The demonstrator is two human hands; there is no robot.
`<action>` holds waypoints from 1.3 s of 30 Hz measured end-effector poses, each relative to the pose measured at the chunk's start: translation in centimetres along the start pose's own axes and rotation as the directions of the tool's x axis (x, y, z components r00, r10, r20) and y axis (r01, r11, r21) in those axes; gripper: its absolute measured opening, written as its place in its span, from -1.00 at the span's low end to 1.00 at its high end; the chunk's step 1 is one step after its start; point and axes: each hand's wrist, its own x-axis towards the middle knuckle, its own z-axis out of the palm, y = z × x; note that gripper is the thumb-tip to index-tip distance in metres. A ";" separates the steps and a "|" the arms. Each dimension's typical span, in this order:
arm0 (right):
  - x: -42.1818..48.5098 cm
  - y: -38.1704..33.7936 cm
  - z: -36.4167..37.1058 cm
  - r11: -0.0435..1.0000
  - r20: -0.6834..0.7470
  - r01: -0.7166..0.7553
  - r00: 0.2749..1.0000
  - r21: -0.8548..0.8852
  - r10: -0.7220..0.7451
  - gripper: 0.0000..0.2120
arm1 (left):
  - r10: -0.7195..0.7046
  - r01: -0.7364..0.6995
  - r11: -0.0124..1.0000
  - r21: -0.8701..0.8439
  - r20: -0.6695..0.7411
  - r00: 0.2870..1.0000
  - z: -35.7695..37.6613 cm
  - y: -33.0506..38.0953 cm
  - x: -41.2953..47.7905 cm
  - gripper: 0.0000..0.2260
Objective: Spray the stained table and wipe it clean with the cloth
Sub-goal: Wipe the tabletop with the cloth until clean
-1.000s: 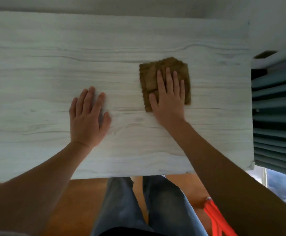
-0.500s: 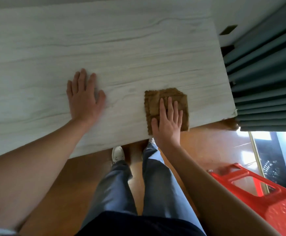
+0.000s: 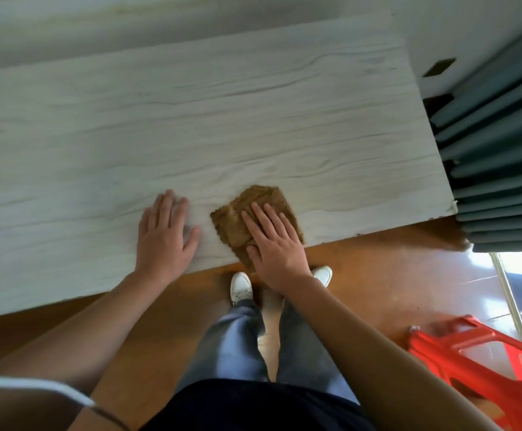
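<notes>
A folded brown cloth (image 3: 253, 209) lies at the near edge of the pale wood-grain table (image 3: 191, 126). My right hand (image 3: 277, 247) presses flat on the cloth with straight fingers, its heel past the table's edge. My left hand (image 3: 163, 237) rests flat on the bare tabletop just left of the cloth, fingers straight. No spray bottle is in view. A faint damp sheen shows on the table right of the cloth.
Grey-green curtains (image 3: 496, 150) hang past the table's right end. A red plastic stool (image 3: 483, 368) stands on the orange-brown floor (image 3: 378, 275) at the lower right. My legs and white shoes (image 3: 241, 286) are below the table's near edge. A pale wall runs behind the table.
My right hand has dragged the cloth from the table's middle toward the near edge. My left hand stays flat on the table. The view has tilted and pulled back.
</notes>
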 end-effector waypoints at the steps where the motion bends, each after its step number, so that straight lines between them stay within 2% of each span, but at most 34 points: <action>1: -0.2 1.2 -0.4 1.000 -0.014 -0.010 1.000 0.002 0.010 -0.37 | -0.004 0.004 1.000 0.004 0.014 1.000 0.0 0.1 0.2 -0.37; 7: -1.0 10.6 -3.5 0.977 -0.065 -0.215 0.974 0.011 0.215 -0.35 | -0.058 0.057 0.998 0.005 0.018 0.998 0.2 1.3 0.3 -0.33; 12: -1.6 19.3 -6.7 0.925 -0.081 -0.380 0.922 -0.013 0.378 -0.35 | -0.160 0.159 0.984 -0.084 -0.015 0.987 0.5 3.1 0.4 -0.32; 16: -1.5 24.6 -9.0 0.900 -0.063 -0.434 0.900 -0.033 0.431 -0.35 | -0.233 0.229 0.966 -0.119 -0.021 0.972 0.5 4.1 0.5 -0.40; 18: -1.2 25.8 -9.7 0.895 -0.059 -0.445 0.895 -0.032 0.442 -0.35 | -0.264 0.259 0.958 -0.126 -0.027 0.964 0.4 4.8 0.6 -0.36; 24: -0.4 24.3 -8.6 0.866 -0.105 -0.498 0.859 0.050 0.500 -0.39 | -0.424 0.403 0.889 -0.219 -0.054 0.904 0.6 7.0 1.5 -0.26; 28: 1.1 21.7 -7.6 0.792 -0.124 -0.595 0.783 0.137 0.610 -0.38 | -0.416 0.398 0.901 -0.176 -0.084 0.905 1.1 7.3 1.4 -0.27; 30: 1.4 20.7 -7.0 0.800 -0.125 -0.587 0.791 0.120 0.599 -0.38 | -0.400 0.383 0.909 -0.164 -0.089 0.912 1.1 7.1 1.3 -0.28; 33: 1.3 19.5 -6.3 0.826 -0.134 -0.557 0.815 0.082 0.563 -0.37 | -0.340 0.322 0.933 -0.157 -0.101 0.935 1.1 5.8 0.7 -0.34; 36: 1.9 16.7 -5.4 0.805 -0.137 -0.585 0.793 0.101 0.593 -0.36 | -0.194 0.177 0.974 -0.142 -0.124 0.973 0.9 2.8 -0.1 -0.45; 39: 2.9 12.1 -3.9 0.802 -0.159 -0.584 0.786 0.126 0.597 -0.34 | -0.077 0.065 0.993 -0.103 -0.122 0.990 0.1 -1.6 -0.8 -0.47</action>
